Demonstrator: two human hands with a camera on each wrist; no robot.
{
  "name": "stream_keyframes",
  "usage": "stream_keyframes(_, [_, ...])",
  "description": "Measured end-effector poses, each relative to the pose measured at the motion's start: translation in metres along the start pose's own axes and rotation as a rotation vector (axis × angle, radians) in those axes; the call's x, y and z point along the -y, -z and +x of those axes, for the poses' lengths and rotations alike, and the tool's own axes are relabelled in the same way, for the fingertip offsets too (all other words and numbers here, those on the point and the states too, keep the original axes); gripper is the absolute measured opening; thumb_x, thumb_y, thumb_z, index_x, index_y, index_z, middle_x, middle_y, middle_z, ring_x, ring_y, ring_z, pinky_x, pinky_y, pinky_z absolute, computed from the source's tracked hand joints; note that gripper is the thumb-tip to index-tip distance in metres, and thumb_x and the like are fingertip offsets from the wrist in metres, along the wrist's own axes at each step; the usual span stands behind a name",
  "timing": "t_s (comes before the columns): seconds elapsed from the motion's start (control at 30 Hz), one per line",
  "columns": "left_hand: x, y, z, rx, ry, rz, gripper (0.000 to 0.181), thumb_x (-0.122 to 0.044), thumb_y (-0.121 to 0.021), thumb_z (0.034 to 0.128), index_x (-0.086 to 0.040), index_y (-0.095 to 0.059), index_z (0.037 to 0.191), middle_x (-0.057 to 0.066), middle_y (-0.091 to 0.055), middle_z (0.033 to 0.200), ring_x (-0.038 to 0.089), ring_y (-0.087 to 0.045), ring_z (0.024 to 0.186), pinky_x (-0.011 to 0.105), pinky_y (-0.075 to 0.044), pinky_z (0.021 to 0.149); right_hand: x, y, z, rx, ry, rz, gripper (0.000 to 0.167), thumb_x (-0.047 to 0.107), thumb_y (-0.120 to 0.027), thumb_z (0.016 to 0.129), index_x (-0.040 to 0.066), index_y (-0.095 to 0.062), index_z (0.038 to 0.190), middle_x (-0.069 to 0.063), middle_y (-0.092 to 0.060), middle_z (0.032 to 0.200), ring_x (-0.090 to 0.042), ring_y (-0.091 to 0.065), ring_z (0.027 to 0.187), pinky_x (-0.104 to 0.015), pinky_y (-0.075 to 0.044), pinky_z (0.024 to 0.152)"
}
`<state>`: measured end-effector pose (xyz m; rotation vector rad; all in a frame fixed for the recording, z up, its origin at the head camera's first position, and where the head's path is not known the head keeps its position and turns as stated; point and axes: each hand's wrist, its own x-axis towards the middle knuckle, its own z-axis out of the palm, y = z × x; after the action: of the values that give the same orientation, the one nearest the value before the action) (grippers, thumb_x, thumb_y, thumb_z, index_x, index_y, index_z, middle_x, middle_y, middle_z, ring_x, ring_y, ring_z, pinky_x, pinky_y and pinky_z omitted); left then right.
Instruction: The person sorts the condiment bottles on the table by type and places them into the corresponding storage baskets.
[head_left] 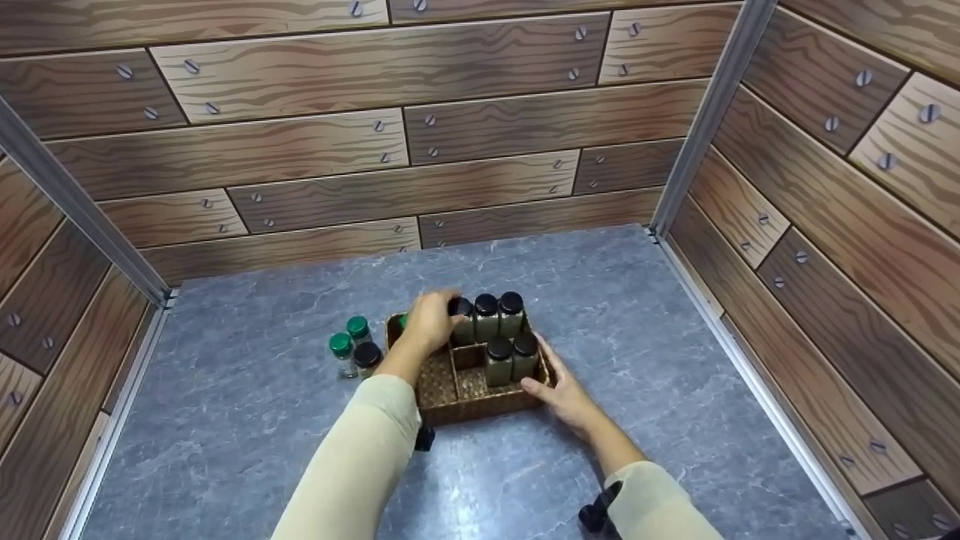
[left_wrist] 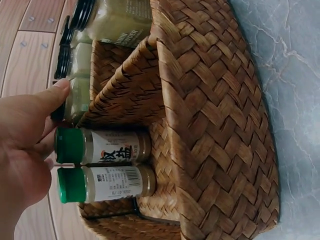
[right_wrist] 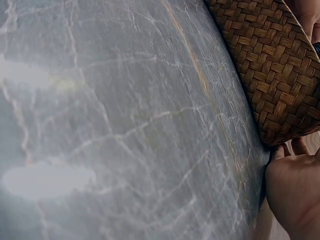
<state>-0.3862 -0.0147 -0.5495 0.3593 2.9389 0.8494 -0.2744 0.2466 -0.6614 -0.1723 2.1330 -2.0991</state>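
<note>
A woven basket (head_left: 480, 409) with compartments stands on the table. My left hand (head_left: 429, 322) reaches over it, thumb and fingers pinching a black-capped spice jar (head_left: 463, 328) in the back row. Beside that jar are two more black-capped jars (head_left: 487, 322); another pair of black-capped jars (head_left: 499, 367) stands in the front right compartment. In the left wrist view, two green-capped spice jars (left_wrist: 117, 145) sit in the basket under my left hand. My right hand (head_left: 566, 394) grips the basket's front right corner, thumb at the front and fingers along the side; its fingertips are partly hidden.
Left of the basket, two green-capped jars (head_left: 341, 346) and a black-capped jar (head_left: 367, 355) stand on the grey marbled table (head_left: 247, 420). Wood-patterned panels (head_left: 315, 172) enclose the back and both sides, with metal posts (head_left: 709, 112) at the corners.
</note>
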Motion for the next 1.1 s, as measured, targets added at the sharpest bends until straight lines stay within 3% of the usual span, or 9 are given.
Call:
stream_keyframes(0.13, [0.000,-0.003,0.000,-0.018,-0.005,0.020,0.053,-0.031,-0.081,0.0985,-0.012,-0.069,0.146,0.013,-0.071,0.147,0.038,-0.064,0.140,0.049,-0.052,0.119,0.000,0.000,-0.001,0.012,0.009,0.016,0.093,0.009,-0.074,0.102,0.025,-0.021,0.175,-0.011,-0.025,0.181,-0.030,-0.027,0.165,-0.030,-0.028,0.131])
stream_keyframes(0.3, [-0.003,-0.004,-0.003,-0.016,-0.011,0.041,0.056,-0.032,-0.080,0.0995,-0.009,-0.066,0.148,0.016,-0.070,0.147,0.039,-0.063,0.141,0.050,-0.045,0.126,-0.001,-0.001,-0.002,0.009,0.015,0.019,0.093,0.009,-0.075,0.101,0.024,-0.021,0.175,-0.013,-0.025,0.181,-0.031,-0.029,0.164,-0.012,-0.035,0.118])
stream_keyframes(0.4, [-0.005,-0.003,-0.004,-0.002,-0.010,0.026,0.061,-0.031,-0.081,0.0989,-0.008,-0.062,0.152,0.018,-0.069,0.148,0.040,-0.062,0.142,0.050,-0.046,0.125,-0.001,-0.001,-0.002,0.013,0.014,0.021,0.092,0.008,-0.074,0.102,0.025,-0.021,0.175,-0.012,-0.024,0.182,-0.031,-0.027,0.164,-0.016,-0.033,0.122])
stream_keyframes(0.53, [-0.004,0.001,-0.006,-0.002,-0.002,-0.040,0.066,-0.029,-0.083,0.0975,-0.010,-0.059,0.155,0.015,-0.066,0.152,0.037,-0.060,0.144,0.048,-0.049,0.122,-0.001,0.000,-0.001,0.009,0.014,0.014,0.092,0.008,-0.074,0.102,0.027,-0.022,0.175,-0.012,-0.025,0.181,-0.032,-0.028,0.165,-0.035,-0.028,0.132])
stream_keyframes(0.67, [-0.001,0.004,-0.008,-0.033,-0.019,-0.116,0.065,-0.025,-0.084,0.0973,-0.011,-0.058,0.155,0.014,-0.064,0.154,0.035,-0.059,0.146,0.048,-0.048,0.123,-0.001,0.000,0.000,-0.010,0.010,0.001,0.092,0.008,-0.075,0.101,0.028,-0.023,0.175,-0.015,-0.025,0.181,-0.036,-0.029,0.164,-0.049,-0.024,0.135])
stream_keyframes(0.9, [0.004,0.003,-0.019,-0.103,-0.009,-0.190,0.066,-0.030,-0.083,0.0978,-0.017,-0.055,0.157,0.015,-0.057,0.159,0.041,-0.051,0.147,0.059,-0.038,0.125,0.000,0.000,-0.001,0.005,-0.006,0.016,0.093,0.007,-0.073,0.102,0.028,-0.020,0.175,-0.011,-0.024,0.182,-0.032,-0.032,0.163,-0.041,-0.028,0.133])
stream_keyframes(1.1, [0.003,0.013,-0.031,-0.155,-0.014,-0.275,0.062,-0.031,-0.081,0.0997,-0.019,-0.057,0.156,0.014,-0.054,0.160,0.039,-0.049,0.148,0.059,-0.040,0.125,-0.001,-0.001,0.000,0.008,0.008,0.023,0.092,0.008,-0.072,0.103,0.028,-0.020,0.175,-0.007,-0.020,0.183,-0.028,-0.023,0.166,-0.036,-0.021,0.135])
